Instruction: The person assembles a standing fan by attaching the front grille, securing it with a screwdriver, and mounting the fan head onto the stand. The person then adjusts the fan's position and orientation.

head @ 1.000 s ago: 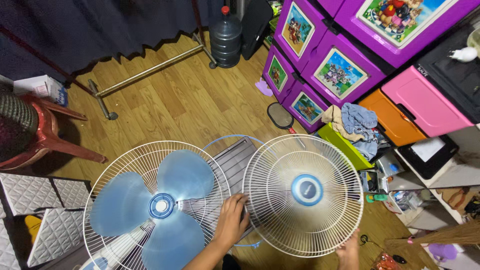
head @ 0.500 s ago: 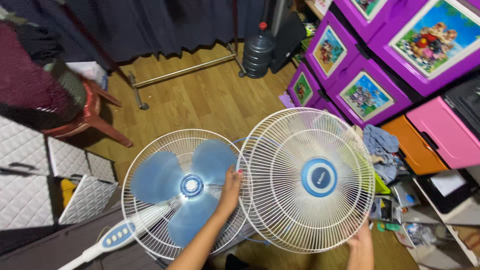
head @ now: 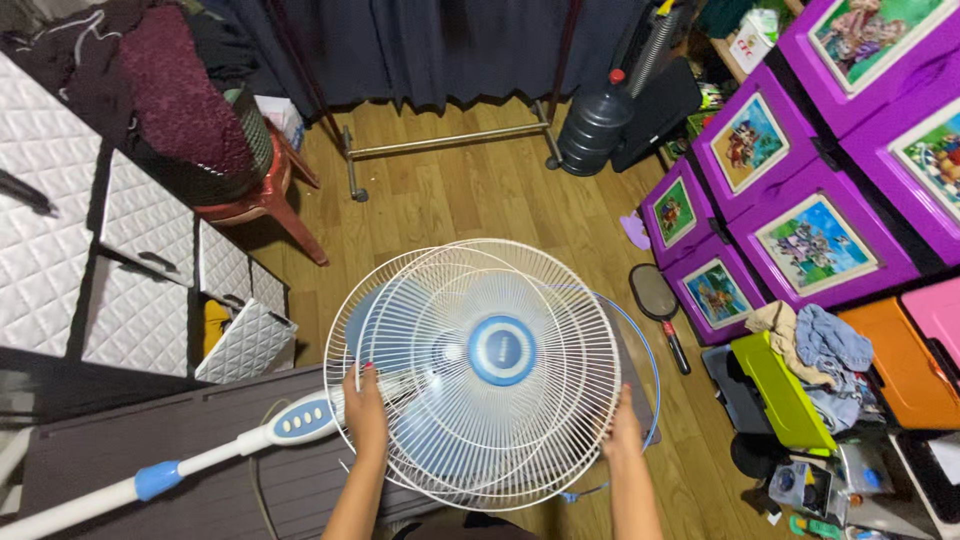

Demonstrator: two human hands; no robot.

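Your room is crowded: purple drawer cabinets [head: 800,200] with picture fronts stand along the right, a dark curtain [head: 430,45] hangs at the far side behind a metal rack base [head: 445,142], and white quilted storage boxes [head: 110,260] line the left. The wooden floor [head: 470,210] shows between them.

The pedestal fan [head: 400,370] lies on its side across a dark slatted surface [head: 150,440], its white pole with the blue control panel [head: 300,420] running out toward the lower left. You hold the front grille [head: 500,365], the white wire one with the round blue centre cap, directly over the fan's rear grille [head: 345,320], so the pale blue blades [head: 440,440] show only faintly through the wires. The two grilles overlap but do not line up: the rear rim sticks out at the upper left. A thin blue rim ring [head: 650,360] hangs loose behind, out to the right.

Your left hand [head: 366,410] is closed on the grille's left edge and your right hand [head: 622,430] grips its right edge, the two set well apart.

Judging by this, the grille is brought over the fan but not seated; aligning the rims and fitting the blue ring look to be what is left.

A dark water jug [head: 595,130], a red plastic chair [head: 265,200], a green bin [head: 780,390] of clothes and a small racket [head: 660,300] sit around.
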